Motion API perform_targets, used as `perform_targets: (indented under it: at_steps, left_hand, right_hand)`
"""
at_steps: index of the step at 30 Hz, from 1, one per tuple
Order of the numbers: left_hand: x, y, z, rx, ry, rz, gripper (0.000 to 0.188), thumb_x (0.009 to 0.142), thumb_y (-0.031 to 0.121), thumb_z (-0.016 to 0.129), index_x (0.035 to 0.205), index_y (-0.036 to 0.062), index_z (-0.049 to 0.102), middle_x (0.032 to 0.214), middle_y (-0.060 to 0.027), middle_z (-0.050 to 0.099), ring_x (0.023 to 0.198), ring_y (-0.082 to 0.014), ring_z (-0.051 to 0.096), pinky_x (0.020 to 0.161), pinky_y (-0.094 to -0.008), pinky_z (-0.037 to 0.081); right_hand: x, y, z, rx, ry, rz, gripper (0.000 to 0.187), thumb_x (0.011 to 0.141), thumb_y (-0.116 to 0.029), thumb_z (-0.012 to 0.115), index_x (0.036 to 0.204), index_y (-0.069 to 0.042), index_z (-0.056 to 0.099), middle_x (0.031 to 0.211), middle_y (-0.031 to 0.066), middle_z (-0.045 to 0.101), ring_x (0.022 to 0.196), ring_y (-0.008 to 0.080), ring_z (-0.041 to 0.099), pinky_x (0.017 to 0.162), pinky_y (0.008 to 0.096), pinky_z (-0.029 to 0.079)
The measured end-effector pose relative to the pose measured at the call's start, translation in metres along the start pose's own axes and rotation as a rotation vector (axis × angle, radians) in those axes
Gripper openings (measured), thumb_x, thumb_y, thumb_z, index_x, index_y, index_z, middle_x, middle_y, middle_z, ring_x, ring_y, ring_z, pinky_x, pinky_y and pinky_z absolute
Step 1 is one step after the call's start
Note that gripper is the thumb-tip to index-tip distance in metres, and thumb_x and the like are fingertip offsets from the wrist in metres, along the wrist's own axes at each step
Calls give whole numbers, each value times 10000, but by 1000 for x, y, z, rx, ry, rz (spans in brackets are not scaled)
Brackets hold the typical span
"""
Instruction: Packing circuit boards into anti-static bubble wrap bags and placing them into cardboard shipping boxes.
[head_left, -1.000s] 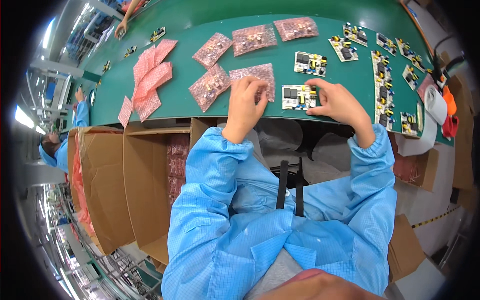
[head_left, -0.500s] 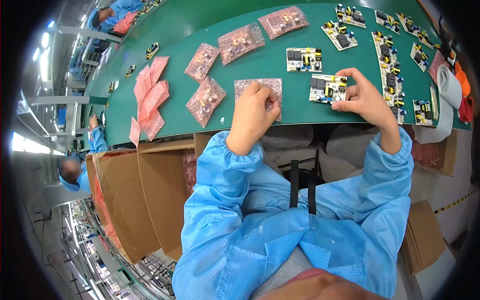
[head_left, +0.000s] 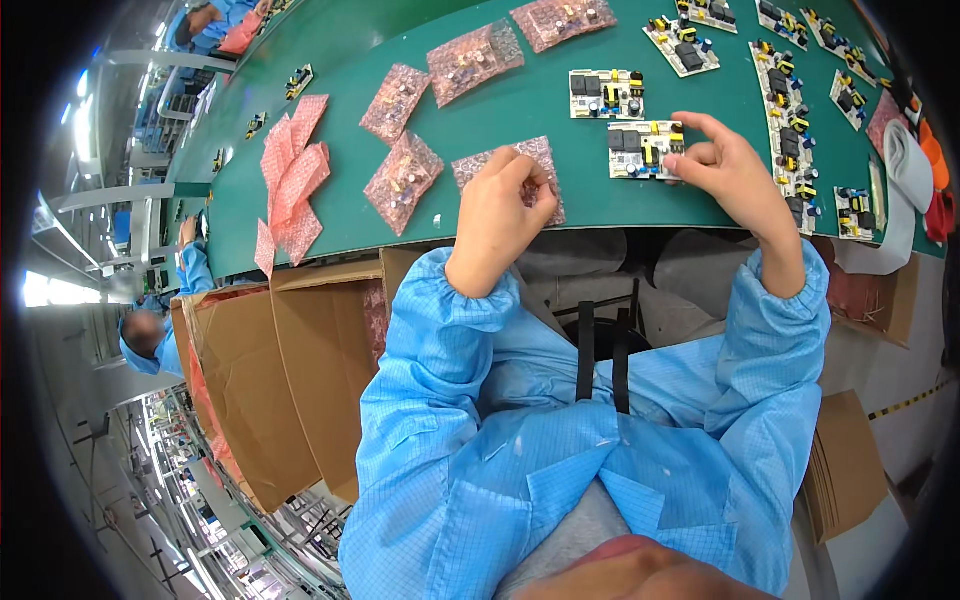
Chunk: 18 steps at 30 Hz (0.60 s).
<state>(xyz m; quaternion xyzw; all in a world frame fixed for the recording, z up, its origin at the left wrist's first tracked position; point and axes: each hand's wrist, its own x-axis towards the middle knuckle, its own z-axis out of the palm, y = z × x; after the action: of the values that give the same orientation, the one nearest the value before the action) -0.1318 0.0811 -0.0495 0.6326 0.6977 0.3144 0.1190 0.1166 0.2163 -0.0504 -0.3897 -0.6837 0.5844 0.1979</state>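
- The right hand (head_left: 735, 180) grasps a circuit board (head_left: 640, 150) by its right end, the thumb on the near side and the forefinger stretched along the far corner.
- That board is above the near part of the green surface (head_left: 640, 208), to the right of the left hand; whether it touches the surface cannot be told.
- The left hand (head_left: 505, 205) is over a pinkish bubble pouch (head_left: 540, 153), its fingers curled and thumb and forefinger close together; whether they pinch the pouch cannot be told.
- A second board (head_left: 606, 95) lies just beyond the held one.
- Four filled pouches (head_left: 404, 182) lie to the left of and beyond the left hand, with dark and yellow parts showing through.
- Farther left, flat pink pouches (head_left: 298, 180) overlap in a loose pile.
- At the right, a column of boards (head_left: 785, 130) runs away from the person, near a pale roll (head_left: 905, 175).
- Open cardboard boxes (head_left: 325, 370) stand below the surface's near edge, at the left.
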Motion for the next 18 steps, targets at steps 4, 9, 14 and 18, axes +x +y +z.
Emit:
perform_targets:
  at_steps: [4, 9, 14, 18]
  left_hand:
    - [-2, -11, 1, -257, 65, -34, 109, 738, -20, 685, 801, 10, 601, 800, -84, 657, 665, -163, 643, 596, -276, 519]
    - [-4, -10, 3, -254, 67, -85, 110, 754, -23, 680, 831, 6, 607, 868, -78, 682, 681, -135, 641, 600, -262, 519]
    - [-9, -9, 11, -265, 149, -79, 122, 767, -15, 682, 868, 12, 619, 863, -80, 681, 679, -150, 647, 593, -271, 518]
    - [-12, -3, 10, -150, 153, -19, 112, 780, -22, 663, 879, 10, 624, 866, -103, 655, 702, -212, 640, 614, -315, 517]
  right_hand:
    - [-1, -3, -6, -31, -19, 5, 538, 887, -167, 692, 1345, 8, 470, 707, -21, 607, 691, 30, 509, 653, 200, 387]
    - [-3, -4, 7, 172, -116, 22, 507, 885, -135, 685, 1327, -12, 470, 692, -39, 586, 567, -6, 408, 487, 189, 275]
    - [-2, -13, 29, 361, -165, 84, 489, 888, -136, 684, 1313, -26, 469, 666, -58, 551, 469, -20, 315, 406, 184, 168]
    - [2, -6, 34, 319, -92, 61, 493, 884, -135, 689, 1309, -23, 465, 673, -55, 567, 488, -18, 332, 422, 183, 195]
